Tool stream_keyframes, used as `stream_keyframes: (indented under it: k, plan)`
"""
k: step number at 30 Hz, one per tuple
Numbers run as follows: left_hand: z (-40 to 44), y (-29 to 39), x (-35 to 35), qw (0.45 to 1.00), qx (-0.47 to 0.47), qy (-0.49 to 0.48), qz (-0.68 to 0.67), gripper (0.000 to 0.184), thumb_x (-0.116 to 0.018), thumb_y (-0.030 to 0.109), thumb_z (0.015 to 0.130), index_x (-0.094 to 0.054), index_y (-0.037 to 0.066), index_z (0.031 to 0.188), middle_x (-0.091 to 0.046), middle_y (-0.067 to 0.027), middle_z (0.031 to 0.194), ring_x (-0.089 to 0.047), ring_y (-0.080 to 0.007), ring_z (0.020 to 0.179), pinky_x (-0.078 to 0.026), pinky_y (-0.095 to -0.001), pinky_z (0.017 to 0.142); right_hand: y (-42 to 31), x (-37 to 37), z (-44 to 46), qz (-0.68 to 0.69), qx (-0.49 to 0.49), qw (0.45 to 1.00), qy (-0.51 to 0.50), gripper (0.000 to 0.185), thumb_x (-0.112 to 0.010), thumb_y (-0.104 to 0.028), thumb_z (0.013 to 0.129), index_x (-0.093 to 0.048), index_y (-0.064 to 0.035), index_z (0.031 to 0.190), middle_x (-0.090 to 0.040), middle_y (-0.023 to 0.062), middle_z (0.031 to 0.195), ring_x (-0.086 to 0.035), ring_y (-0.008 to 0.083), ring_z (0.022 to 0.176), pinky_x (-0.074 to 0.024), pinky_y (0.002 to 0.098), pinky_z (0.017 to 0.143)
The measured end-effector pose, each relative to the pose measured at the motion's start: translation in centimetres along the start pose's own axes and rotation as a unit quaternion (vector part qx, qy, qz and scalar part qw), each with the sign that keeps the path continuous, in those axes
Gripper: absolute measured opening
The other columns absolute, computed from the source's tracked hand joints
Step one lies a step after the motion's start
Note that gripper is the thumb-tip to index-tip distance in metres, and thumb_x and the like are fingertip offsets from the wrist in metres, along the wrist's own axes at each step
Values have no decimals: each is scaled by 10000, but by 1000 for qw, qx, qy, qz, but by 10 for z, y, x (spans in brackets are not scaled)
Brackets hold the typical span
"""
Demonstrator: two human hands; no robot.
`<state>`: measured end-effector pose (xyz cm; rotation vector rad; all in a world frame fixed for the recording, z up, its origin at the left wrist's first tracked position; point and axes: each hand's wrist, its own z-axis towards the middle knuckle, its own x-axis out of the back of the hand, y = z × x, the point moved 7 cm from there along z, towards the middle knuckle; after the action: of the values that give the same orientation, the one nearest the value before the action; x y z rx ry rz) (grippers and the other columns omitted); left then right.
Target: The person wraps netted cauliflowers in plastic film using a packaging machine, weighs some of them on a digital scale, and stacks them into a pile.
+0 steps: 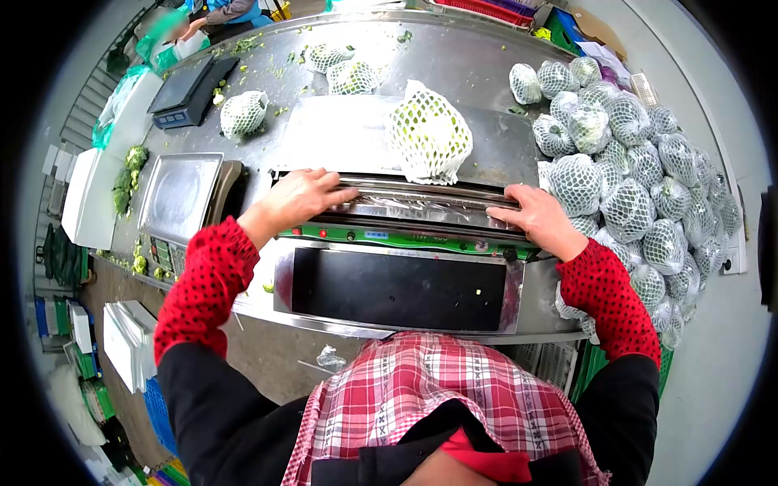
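Observation:
A film wrapping machine (pixel 389 237) with a green front strip stands before me, with clear plastic film (pixel 421 200) stretched along its roller. My left hand (pixel 301 198) is at the left end of the film, its fingers bent and closed on the film's edge. At the right end my right hand (pixel 541 217) grips the film between thumb and fingers. Just behind the roller sits a pale green vegetable head in a white foam net (pixel 431 134), touched by neither hand. A black heating plate (pixel 397 289) lies on the near side.
Many netted, film-wrapped heads (pixel 628 206) are piled on the right. Several netted heads (pixel 244 114) stand at the back left, near two scales (pixel 182 190). Green scraps litter the steel table (pixel 454 49). Another person (pixel 231 12) works at the far left.

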<state>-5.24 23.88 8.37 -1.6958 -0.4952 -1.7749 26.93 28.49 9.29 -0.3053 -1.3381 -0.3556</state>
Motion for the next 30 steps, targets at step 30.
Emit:
stream_keyframes:
  k: [30]
  plan:
    - [-13, -39, 114, 649, 245, 411, -592, 86, -514, 41, 943, -566, -12, 987, -665, -145, 925, -648, -185, 762, -549, -339, 742, 32, 114, -4, 614, -155, 703, 324, 100, -531, 5, 910, -627, 21, 928, -682, 170, 881, -669, 230, 853, -558, 344, 730]
